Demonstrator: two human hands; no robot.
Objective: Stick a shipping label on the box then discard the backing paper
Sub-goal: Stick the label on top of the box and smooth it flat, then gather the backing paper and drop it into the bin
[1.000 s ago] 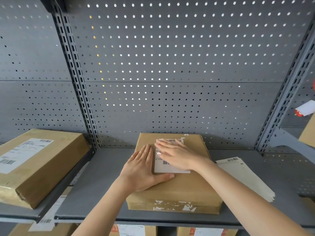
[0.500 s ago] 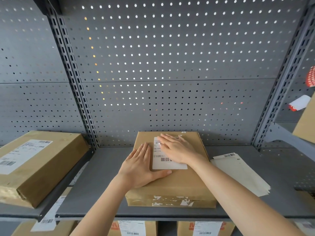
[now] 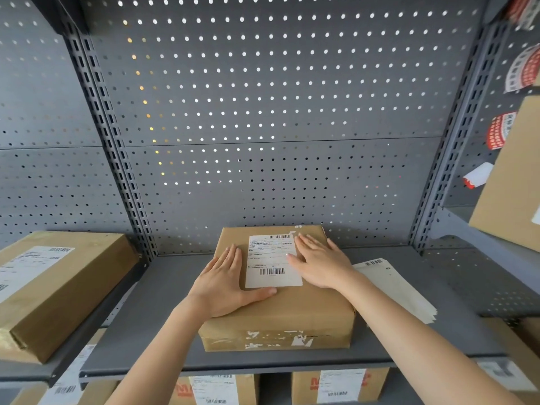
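Head view: the box sits mid-shelf near its front edge, the label flat on its top. The left hand lies flat, fingers straight, left of the label; the right hand presses flat on the label's right edge, gripping nothing. Backing paper lies on the shelf right of the box.

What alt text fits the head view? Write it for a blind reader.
Two flat hands press on a brown box on a grey shelf: the left hand beside a white shipping label, the right hand at its right edge. Label sheets lie to the right.
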